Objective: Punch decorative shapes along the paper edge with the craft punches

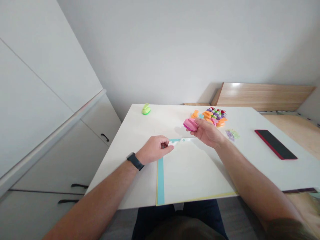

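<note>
Pink craft punch (pixel 190 124) sits in the right hand (pixel 206 132), its fingers (pixel 197 122) closed around it and pinching it clear of the desk (pixel 120 173). Just beyond those fingers lies a heap of orange, purple and green craft punches (pixel 212 117), and a scatter of small paper cut-outs (pixel 232 134) lies to their right. Farther right, well apart, is a phone in a red case (pixel 275 144). The left hand (pixel 154 149) rests on a white card sheet (pixel 190 173), its fingers (pixel 167 147) curled down at the sheet's far edge; whether they pinch anything cannot be told. A teal paper strip (pixel 174 140) runs just beside those fingers, and a teal snowflake cut-out (pixel 183 140) lies a little to their right. A green craft punch (pixel 146 109) stands well beyond them.
</note>
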A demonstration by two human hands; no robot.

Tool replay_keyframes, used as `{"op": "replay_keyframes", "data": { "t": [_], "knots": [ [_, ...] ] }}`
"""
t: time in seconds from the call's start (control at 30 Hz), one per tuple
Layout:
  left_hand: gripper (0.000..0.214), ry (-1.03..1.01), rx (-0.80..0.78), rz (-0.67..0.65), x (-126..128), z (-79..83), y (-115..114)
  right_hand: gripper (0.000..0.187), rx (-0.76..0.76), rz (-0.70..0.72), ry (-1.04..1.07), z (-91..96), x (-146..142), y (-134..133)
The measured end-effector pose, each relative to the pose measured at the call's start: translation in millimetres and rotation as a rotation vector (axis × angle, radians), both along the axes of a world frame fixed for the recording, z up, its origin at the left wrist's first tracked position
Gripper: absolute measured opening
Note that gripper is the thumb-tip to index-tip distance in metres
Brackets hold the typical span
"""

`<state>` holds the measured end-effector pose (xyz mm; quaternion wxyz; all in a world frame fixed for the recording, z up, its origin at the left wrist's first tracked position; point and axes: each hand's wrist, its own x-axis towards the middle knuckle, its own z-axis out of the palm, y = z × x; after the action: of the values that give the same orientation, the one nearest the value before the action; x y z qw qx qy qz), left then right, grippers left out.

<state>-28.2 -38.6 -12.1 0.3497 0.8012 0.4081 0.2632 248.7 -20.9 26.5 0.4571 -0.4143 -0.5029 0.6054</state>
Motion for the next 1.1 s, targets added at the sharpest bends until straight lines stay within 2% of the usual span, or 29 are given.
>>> {"op": "replay_keyframes", "data": {
  "t": [0.1,0.3,0.6,0.73,0.93,1.1],
  "knots": [
    [0.029,-0.005,-0.006,0.004,0.1,-2.0,0.9,0.033,0.036,-0.012,0.047,-6.7,6.0,-1.1],
    [0.030,-0.018,-0.017,0.011,-0.5,-4.6,2.5,0.037,0.082,0.036,-0.014,-3.6,10.1,-1.6],
    [0.030,-0.105,-0.123,0.041,0.3,-2.4,1.3,0.051,0.062,0.017,0.086,-8.5,15.6,0.5],
    [0.030,-0.115,-0.150,0.070,-0.9,-2.0,2.4,0.041,0.108,-0.031,-0.011,-9.3,14.3,2.3],
    [0.032,-0.099,-0.160,0.112,-3.1,-0.4,3.3,0.023,0.150,0.041,0.001,-11.2,17.3,3.8],
    [0.032,-0.107,-0.171,0.117,-2.9,3.0,1.7,0.026,0.125,0.079,0.035,-12.2,20.5,2.7]
  ]
}}
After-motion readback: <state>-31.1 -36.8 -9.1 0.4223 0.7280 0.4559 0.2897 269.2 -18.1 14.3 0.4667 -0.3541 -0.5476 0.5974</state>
